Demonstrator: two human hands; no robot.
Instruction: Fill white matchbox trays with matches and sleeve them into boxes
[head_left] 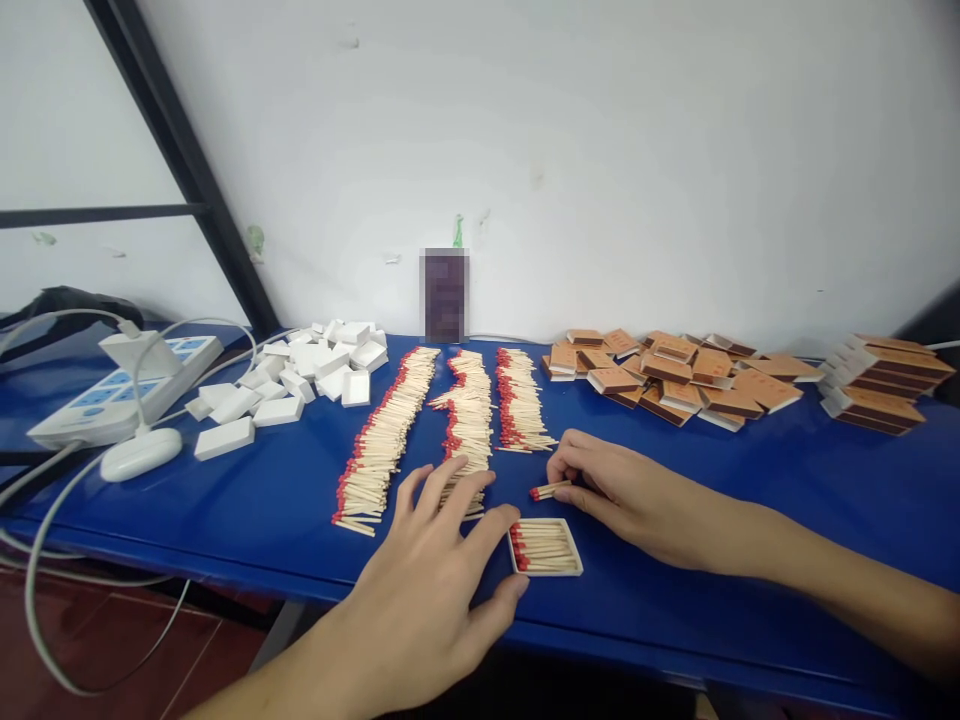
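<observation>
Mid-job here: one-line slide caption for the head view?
The right hand pinches red-headed matches beside a match-filled white tray, the left hand at its edge, on a blue table.

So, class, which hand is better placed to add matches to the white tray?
Probably the right hand: it pinches matches near the tray. The left hand, at the tray's left edge, visibly holds none.

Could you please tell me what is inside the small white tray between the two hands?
The white tray holds red-tipped matches, laid side by side. What lies beneath the top ones is covered.
</observation>
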